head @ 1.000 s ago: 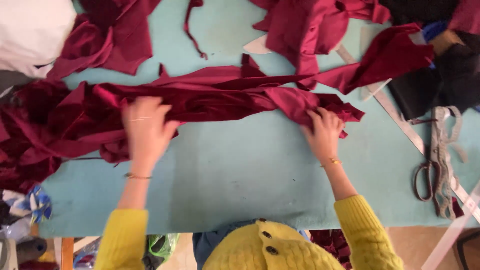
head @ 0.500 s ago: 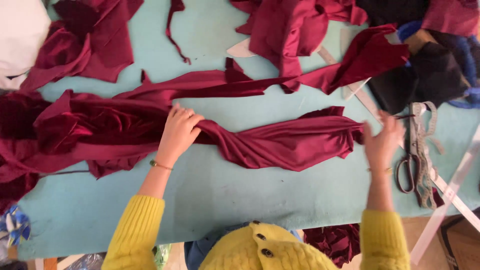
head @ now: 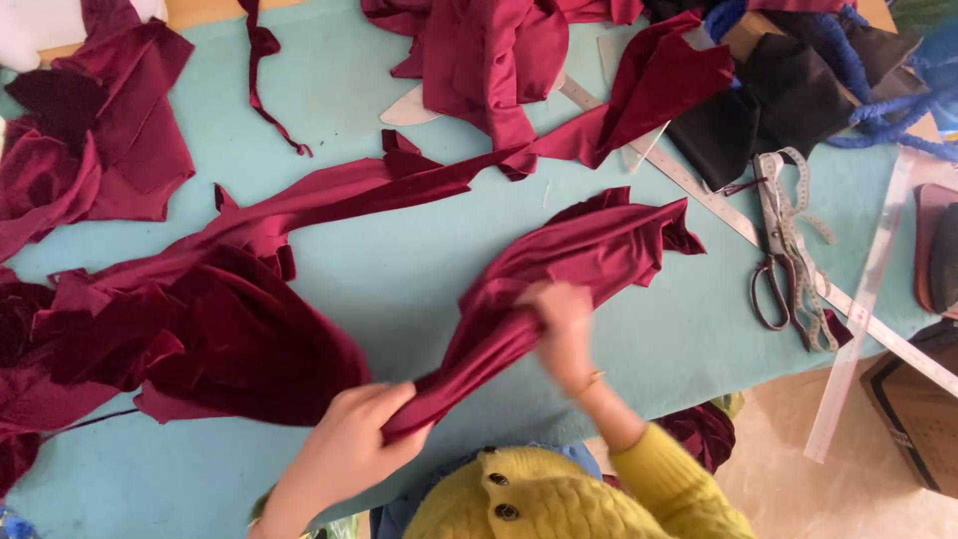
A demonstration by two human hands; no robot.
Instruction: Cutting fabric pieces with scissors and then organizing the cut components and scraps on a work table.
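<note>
Both my hands are now on the long maroon velvet strip (head: 559, 269). A second ago it lay stretched flat across the middle of the teal table (head: 399, 289), my hands spread wide apart on it. Now the hands sit close together near the table's front edge, and the strip is gathered up between them into a thick, twisted rope.

My left hand (head: 344, 449) is clenched around the lower end of that rope, fingers wrapped over the cloth, just at the front edge. My right hand (head: 561, 324) is blurred by motion; it is grasping the bunched fabric higher up, fingers closed into the folds. The free end fans out toward the right, flat on the table.

Judgement: the flat strip has become a bundle, so the cloth is being collected, not smoothed.

Other maroon pieces: a large crumpled mass (head: 200, 339) by the left edge, more scraps (head: 489, 60) along the back edge. Scissors (head: 783, 260) and a measuring tape (head: 798, 210) lie near the right edge, beside a long ruler (head: 699, 190).
</note>
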